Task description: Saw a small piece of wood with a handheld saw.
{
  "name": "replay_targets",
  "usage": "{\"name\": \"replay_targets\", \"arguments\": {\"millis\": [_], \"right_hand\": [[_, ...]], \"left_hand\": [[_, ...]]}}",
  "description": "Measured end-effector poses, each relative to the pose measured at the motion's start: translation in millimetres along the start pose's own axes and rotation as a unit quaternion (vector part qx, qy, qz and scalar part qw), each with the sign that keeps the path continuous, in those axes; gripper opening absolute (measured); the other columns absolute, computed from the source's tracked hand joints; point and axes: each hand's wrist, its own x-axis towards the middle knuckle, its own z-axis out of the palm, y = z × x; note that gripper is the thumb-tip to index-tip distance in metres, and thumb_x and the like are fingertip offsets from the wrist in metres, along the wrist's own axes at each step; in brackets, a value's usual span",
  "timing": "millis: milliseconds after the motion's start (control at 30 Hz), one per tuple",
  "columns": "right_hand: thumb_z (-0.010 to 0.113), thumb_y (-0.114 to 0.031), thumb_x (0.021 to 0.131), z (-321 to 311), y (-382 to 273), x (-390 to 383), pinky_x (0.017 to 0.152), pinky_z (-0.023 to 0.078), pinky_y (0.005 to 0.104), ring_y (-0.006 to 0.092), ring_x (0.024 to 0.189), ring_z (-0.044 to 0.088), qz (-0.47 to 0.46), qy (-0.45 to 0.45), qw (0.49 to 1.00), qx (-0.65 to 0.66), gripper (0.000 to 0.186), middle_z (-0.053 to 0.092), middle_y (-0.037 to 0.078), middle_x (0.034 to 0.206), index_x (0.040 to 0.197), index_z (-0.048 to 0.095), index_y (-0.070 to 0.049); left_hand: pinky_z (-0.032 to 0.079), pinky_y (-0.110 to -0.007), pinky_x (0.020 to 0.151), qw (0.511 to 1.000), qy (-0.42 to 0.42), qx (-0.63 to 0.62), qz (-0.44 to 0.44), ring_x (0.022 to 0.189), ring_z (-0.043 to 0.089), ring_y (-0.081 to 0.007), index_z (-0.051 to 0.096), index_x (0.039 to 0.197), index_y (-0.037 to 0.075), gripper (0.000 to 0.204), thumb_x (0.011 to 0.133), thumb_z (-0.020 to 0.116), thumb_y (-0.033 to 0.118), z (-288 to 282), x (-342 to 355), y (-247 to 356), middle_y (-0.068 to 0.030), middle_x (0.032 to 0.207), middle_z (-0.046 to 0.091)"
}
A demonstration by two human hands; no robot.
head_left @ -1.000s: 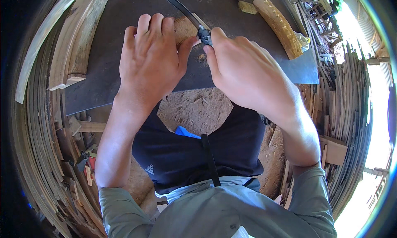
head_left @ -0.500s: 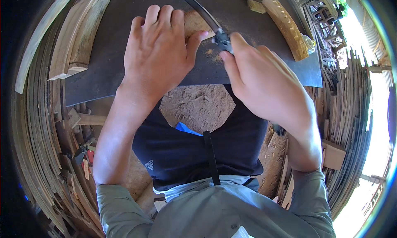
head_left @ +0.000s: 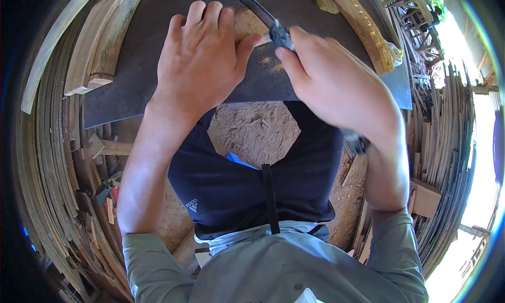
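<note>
My right hand [head_left: 329, 74] is closed round the dark handle of a saw [head_left: 247, 0]. Its narrow, dark blade reaches far left past the frame's top edge, and no teeth can be made out. The handle's butt end shows below my right wrist. Across from it, my left hand [head_left: 202, 63] presses down on a pale piece of wood [head_left: 250, 25], fingers bent over it and thumb along its near side. Much of that wood is hidden under the hand. The blade runs close beside the wood; whether they touch I cannot tell.
Sawdust [head_left: 273, 66] is scattered on the dark tabletop [head_left: 134, 95]. Thick curved timbers [head_left: 102, 40] lie at its left. A notched curved timber [head_left: 363, 32] lies at the right beside a small clear container [head_left: 394, 53]. Stacked wooden strips [head_left: 442, 129] flank both sides.
My right hand has moved a little away from me, and the saw's handle with it. My left hand stays on the wood. The whole view has shifted slightly.
</note>
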Motion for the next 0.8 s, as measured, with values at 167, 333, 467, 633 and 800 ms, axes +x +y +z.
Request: {"name": "replay_targets", "arguments": {"millis": [167, 333, 467, 633, 800], "right_hand": [[0.058, -0.024, 0.111, -6.0, -12.6, -5.6, 0.073, 0.049, 0.0594, 0.0532, 0.085, 0.067, -0.054, 0.061, 0.996, -0.024, 0.031, 0.067, 0.031, 0.083, 0.104, 0.056, 0.005], [0.057, -0.023, 0.112, -6.6, -9.2, -7.8, 0.073, 0.048, 0.0588, 0.0533, 0.086, 0.066, 0.032, -0.007, 0.999, -0.008, 0.03, 0.067, 0.032, 0.083, 0.104, 0.055, 0.006], [0.057, -0.023, 0.113, -4.3, -7.7, -2.7, 0.075, 0.048, 0.0586, 0.054, 0.089, 0.066, -0.055, 0.038, 0.998, 0.002, 0.03, 0.067, 0.032, 0.085, 0.104, 0.054, 0.005], [0.055, -0.023, 0.113, -10.9, -12.4, -15.5, 0.078, 0.048, 0.0586, 0.0525, 0.093, 0.067, 0.105, -0.076, 0.992, 0.008, 0.026, 0.068, 0.032, 0.091, 0.111, 0.057, 0.003], [0.056, -0.026, 0.113, -5.3, -7.3, 6.6, 0.077, 0.048, 0.0579, 0.0526, 0.091, 0.066, -0.128, 0.032, 0.986, -0.097, 0.03, 0.066, 0.031, 0.09, 0.11, 0.059, 0.003]], "left_hand": [[0.05, -0.045, 0.092, 1.0, -0.02, 0.006, -0.022, 0.108, 0.061, -0.0263, 0.07, 0.102, 0.005, 0.041, 0.103, 0.067, 0.046, -1.3, -2.3, 1.4, -0.0083, 0.102, 0.066], [0.05, -0.046, 0.092, 1.0, -0.021, 0.016, -0.005, 0.108, 0.061, -0.0287, 0.068, 0.119, 0.003, 0.047, 0.108, 0.062, 0.048, -2.5, -3.6, -0.5, -0.0104, 0.111, 0.064], [0.05, -0.045, 0.092, 0.999, -0.026, 0.021, 0.013, 0.109, 0.062, -0.0286, 0.069, 0.118, 0.003, 0.047, 0.108, 0.061, 0.049, -4.0, -2.0, -3.0, -0.0096, 0.111, 0.065], [0.05, -0.046, 0.092, 0.999, -0.004, 0.046, 0.021, 0.11, 0.063, -0.0294, 0.069, 0.118, 0.003, 0.05, 0.108, 0.061, 0.051, -2.8, -3.3, -1.2, -0.0102, 0.11, 0.066], [0.051, -0.047, 0.093, 0.999, -0.017, 0.03, 0.022, 0.111, 0.063, -0.0298, 0.068, 0.118, 0.003, 0.05, 0.107, 0.061, 0.052, -4.0, -0.3, -4.1, -0.0099, 0.109, 0.066]]}}
